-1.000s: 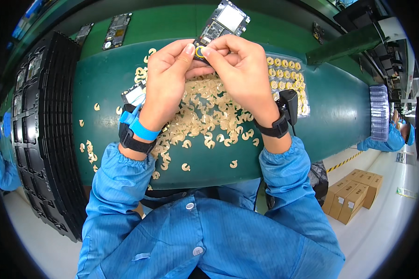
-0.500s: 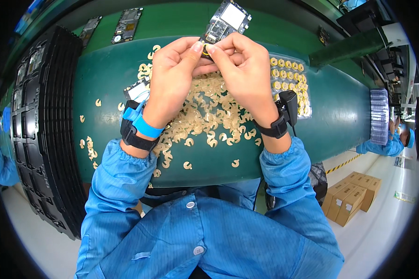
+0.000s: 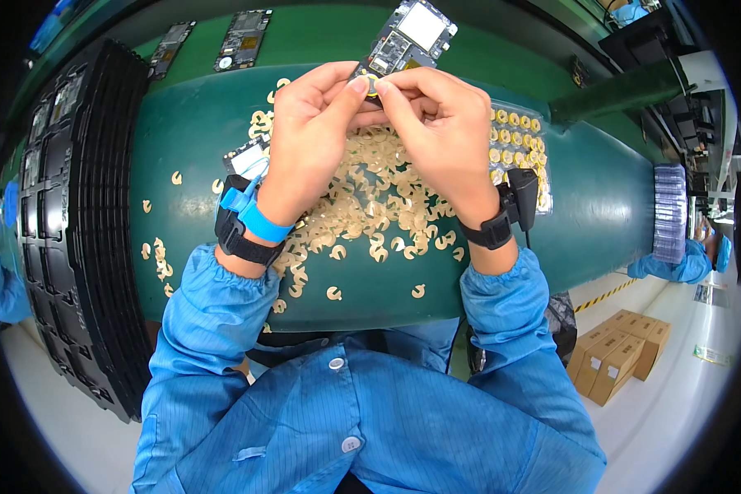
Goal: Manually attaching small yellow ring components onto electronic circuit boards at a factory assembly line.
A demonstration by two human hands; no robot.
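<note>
A circuit board (image 3: pixel 403 48) with a white rectangular patch is held up between both hands at the far side of the green mat. At its near end lies a round, yellow-rimmed coin cell (image 3: pixel 372 85), pressed by both thumbs. My left hand (image 3: pixel 309 136) is closed on the board's left edge, thumb on the cell. From the other side my right hand (image 3: pixel 445 132) grips the same end, its fingers curled beneath and partly hidden. Below the hands spreads a pile of small cream, notched round pieces (image 3: pixel 366 193). Beside my left wrist is a second board (image 3: pixel 247 158), partly covered.
A clear tray of yellow-rimmed coin cells (image 3: pixel 517 136) sits right of my right hand. Tall black trays (image 3: pixel 82 239) stand stacked at left. More boards (image 3: pixel 243 39) lie at the back. Clear plastic trays (image 3: pixel 669 212) and a person in blue (image 3: pixel 683 267) are far right; cardboard boxes (image 3: pixel 622 354) below.
The board and both hands have shifted slightly right in the picture, along with much of the scene. The thumbs have parted a little, and more of the coin cell shows between them.
</note>
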